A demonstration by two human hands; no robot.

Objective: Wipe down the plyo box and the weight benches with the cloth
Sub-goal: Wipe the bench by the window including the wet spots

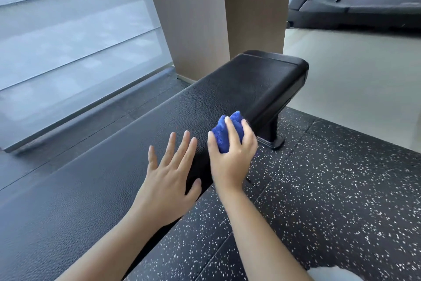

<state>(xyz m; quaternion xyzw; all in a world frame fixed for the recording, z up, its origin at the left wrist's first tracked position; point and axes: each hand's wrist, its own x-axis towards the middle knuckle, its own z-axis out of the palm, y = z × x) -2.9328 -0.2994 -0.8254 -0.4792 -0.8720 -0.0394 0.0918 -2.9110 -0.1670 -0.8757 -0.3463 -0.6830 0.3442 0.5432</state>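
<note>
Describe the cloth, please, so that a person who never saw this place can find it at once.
Find the long black weight bench that runs toward the brown pillar. At its right edge, the right hand grips a bunched cloth. It is the only bright blue thing between the black bench and the speckled floor.

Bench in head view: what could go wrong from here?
1. The blue cloth is balled up in the right hand at the side edge of the weight bench, so it likely touches little of the pad and may leave unwiped strips.
2. The left hand seems to lie flat with spread fingers on the pad, probably in the wipe path; it could leave fresh marks there.
</note>
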